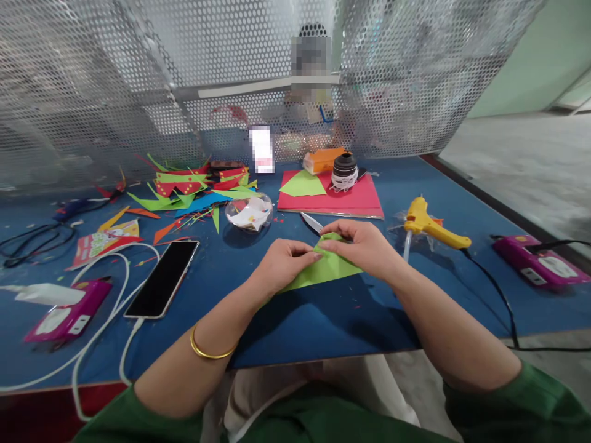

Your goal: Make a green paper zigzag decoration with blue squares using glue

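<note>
A bright green sheet of paper (pixel 325 271) is held between both hands just above the blue table. My left hand (pixel 287 263) pinches its left upper edge between thumb and fingers. Closed on the upper right part of the same sheet is my right hand (pixel 357 246), with the thumb pressed on top. The paper bends up where the fingertips of the two hands nearly meet. Behind it a scissor blade (pixel 312 222) shows, and the rest of that tool is hidden by my right hand and the paper.
A yellow glue gun (pixel 434 226) lies right, its black cord trailing over the table edge. Red sheets (pixel 332 195) carry a black-and-white spool (pixel 345 172). Left are a clear bowl (pixel 249 213), cut paper scraps (pixel 184 191), a phone (pixel 163 279) with white cable, and a purple power strip (pixel 69 311).
</note>
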Available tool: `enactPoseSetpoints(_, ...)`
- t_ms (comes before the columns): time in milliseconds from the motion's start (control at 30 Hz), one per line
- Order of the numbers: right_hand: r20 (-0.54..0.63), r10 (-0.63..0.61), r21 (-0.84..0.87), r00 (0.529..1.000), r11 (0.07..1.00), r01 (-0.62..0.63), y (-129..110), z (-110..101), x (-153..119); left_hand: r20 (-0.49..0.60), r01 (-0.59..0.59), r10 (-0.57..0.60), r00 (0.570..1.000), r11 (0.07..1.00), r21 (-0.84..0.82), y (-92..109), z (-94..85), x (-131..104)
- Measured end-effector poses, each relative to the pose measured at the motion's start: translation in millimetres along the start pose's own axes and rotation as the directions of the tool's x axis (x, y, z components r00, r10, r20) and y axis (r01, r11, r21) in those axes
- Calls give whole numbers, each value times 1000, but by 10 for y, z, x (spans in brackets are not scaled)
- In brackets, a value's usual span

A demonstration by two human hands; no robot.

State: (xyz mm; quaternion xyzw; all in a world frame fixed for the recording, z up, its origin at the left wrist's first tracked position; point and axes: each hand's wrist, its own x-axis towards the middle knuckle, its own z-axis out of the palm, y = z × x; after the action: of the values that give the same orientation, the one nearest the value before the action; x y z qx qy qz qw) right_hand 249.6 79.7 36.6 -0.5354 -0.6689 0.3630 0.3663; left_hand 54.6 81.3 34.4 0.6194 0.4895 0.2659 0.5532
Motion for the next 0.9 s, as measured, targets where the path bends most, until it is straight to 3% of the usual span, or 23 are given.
enactPoseSetpoints(133,45,24,16,999,1000,-24,15,22,-3,8,-79,79,997,988,135,2,4,-8)
enactPoseSetpoints(300,-12,38,-6,999,999,-38,21,36,-3,-63,-148,160,985,975,166,8,2,6)
enactPoseSetpoints(433,27,58,-43,998,997,-57,23,22,0,-102,-185,214,971,953,239,-2,-15,23)
enactPoseSetpoints(767,38,55,-154,998,987,-49,-30,6,-7,-123,-166,213,969,935,314,-18,-32,43)
enactPoseSetpoints(900,41,97,-118,994,989,-92,-15,1,-7,-116,-175,221,968,934,312,-4,-43,48)
